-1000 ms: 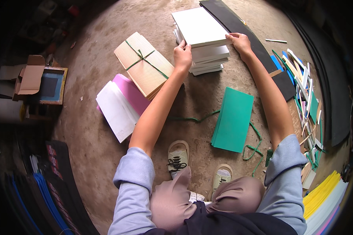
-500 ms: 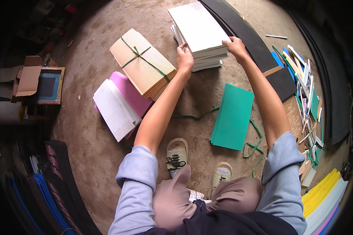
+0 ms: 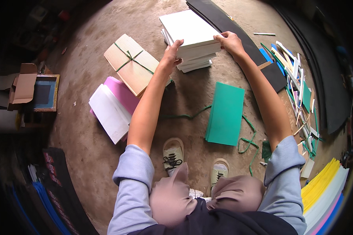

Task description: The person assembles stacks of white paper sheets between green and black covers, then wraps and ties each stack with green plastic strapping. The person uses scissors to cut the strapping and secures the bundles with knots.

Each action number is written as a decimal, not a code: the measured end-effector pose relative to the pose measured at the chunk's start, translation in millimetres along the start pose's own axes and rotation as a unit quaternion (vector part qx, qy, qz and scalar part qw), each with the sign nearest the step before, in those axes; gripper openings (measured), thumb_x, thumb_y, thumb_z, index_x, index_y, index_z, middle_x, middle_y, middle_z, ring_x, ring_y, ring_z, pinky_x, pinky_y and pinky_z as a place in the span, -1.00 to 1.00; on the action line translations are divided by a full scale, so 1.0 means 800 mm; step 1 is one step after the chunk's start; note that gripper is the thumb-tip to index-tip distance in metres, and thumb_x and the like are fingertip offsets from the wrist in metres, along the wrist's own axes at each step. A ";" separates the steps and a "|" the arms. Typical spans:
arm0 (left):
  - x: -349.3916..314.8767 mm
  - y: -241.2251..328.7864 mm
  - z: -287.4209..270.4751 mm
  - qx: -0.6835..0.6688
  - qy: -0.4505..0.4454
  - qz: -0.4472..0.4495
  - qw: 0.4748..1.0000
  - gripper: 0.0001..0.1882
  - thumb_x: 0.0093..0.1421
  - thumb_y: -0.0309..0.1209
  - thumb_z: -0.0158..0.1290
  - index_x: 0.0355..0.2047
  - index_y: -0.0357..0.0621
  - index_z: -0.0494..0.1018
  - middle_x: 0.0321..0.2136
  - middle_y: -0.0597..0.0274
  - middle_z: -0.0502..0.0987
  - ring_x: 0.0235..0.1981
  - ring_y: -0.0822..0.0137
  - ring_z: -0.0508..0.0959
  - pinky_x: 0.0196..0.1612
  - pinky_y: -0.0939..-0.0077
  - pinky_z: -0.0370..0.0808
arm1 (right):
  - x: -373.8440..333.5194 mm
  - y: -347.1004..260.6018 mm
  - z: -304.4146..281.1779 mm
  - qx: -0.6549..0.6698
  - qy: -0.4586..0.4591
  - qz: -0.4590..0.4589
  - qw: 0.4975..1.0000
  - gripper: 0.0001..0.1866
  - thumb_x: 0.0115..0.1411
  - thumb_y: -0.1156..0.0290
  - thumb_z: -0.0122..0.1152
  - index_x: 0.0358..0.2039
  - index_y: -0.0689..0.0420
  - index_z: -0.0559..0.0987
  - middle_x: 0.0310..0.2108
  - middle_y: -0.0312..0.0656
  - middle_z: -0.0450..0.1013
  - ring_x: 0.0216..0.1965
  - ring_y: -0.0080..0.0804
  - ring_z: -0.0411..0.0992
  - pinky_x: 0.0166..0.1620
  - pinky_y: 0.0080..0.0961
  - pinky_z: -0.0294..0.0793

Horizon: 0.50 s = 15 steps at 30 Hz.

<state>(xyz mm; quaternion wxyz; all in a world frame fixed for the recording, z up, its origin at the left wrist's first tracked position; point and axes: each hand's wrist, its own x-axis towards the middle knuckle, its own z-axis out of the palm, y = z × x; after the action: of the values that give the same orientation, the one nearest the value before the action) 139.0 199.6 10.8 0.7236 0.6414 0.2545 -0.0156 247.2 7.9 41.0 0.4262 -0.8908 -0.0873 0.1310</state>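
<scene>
A tall stack of white rectangular sheets (image 3: 190, 26) stands on the floor in front of me, its lower layers slightly uneven. My left hand (image 3: 171, 55) grips the near left corner of its upper part. At the near right corner, the fingers of my right hand (image 3: 230, 42) pinch the same upper sheets. Closer to my feet lies a small pile of green sheets (image 3: 225, 113) on top of a green cord (image 3: 192, 117), whose ends trail out at both sides.
On the left are a tan ribbed stack (image 3: 123, 58) tied crosswise with green cord, pink sheets (image 3: 121, 92) and white sheets (image 3: 108, 113). Long black strips (image 3: 211, 15) run behind the white stack. Offcuts (image 3: 298, 78) are heaped at right. Yellow sheets (image 3: 319, 186) stand lower right; a cardboard box (image 3: 24, 88) is far left.
My left hand has slid along the white stack's near corner, with its fingers now wrapped lower on the side. My right hand stays at its corner. The whole view has shifted slightly.
</scene>
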 end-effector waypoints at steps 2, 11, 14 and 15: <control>-0.007 -0.015 -0.023 -0.012 -0.015 0.008 1.000 -0.26 -0.07 0.04 -0.01 0.03 -0.15 0.13 -0.09 0.07 0.27 -0.18 0.32 0.31 -0.20 0.45 0.31 | -0.036 -0.025 0.002 0.013 -0.037 0.026 0.999 -0.18 -0.09 -0.08 0.18 -0.01 0.34 0.27 -0.12 0.10 0.34 -0.07 -0.17 0.35 -0.05 -0.35 0.34; -0.167 -0.119 0.029 0.080 -0.308 0.094 0.943 -0.08 0.05 0.07 -0.05 0.24 -0.10 -0.25 0.16 -0.08 0.01 0.20 0.19 0.03 0.19 0.38 0.02 | -0.157 0.063 -0.045 0.201 -0.011 0.090 0.975 -0.07 -0.16 0.06 0.30 0.07 0.34 0.05 -0.12 0.09 0.27 -0.21 -0.32 0.40 -0.18 -0.45 0.45; -0.153 -0.158 0.022 0.111 -0.308 -0.010 0.945 -0.06 0.09 0.15 -0.13 0.23 -0.09 -0.34 0.19 -0.04 -0.03 0.23 0.17 -0.03 0.19 0.26 0.01 | -0.209 0.101 -0.042 -0.119 0.122 0.030 0.985 -0.06 -0.17 0.11 0.31 0.11 0.23 0.01 -0.10 0.15 0.24 -0.11 -0.08 0.34 -0.12 -0.29 0.40; -0.150 -0.166 0.017 0.086 -0.293 -0.040 0.951 -0.06 0.09 0.16 -0.15 0.23 -0.09 -0.36 0.19 -0.02 -0.04 0.23 0.17 -0.03 0.20 0.24 0.01 | -0.225 0.099 -0.029 -0.226 0.150 0.027 0.962 -0.05 -0.19 0.13 0.31 0.13 0.18 0.00 -0.09 0.17 0.22 -0.08 0.00 0.31 -0.10 -0.23 0.38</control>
<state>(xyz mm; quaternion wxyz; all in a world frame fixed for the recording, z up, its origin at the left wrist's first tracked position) -7.4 127.1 -64.3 0.7069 0.6578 0.0548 -0.2540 86.8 -106.9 21.5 0.2181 -0.9755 -0.0257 -0.0157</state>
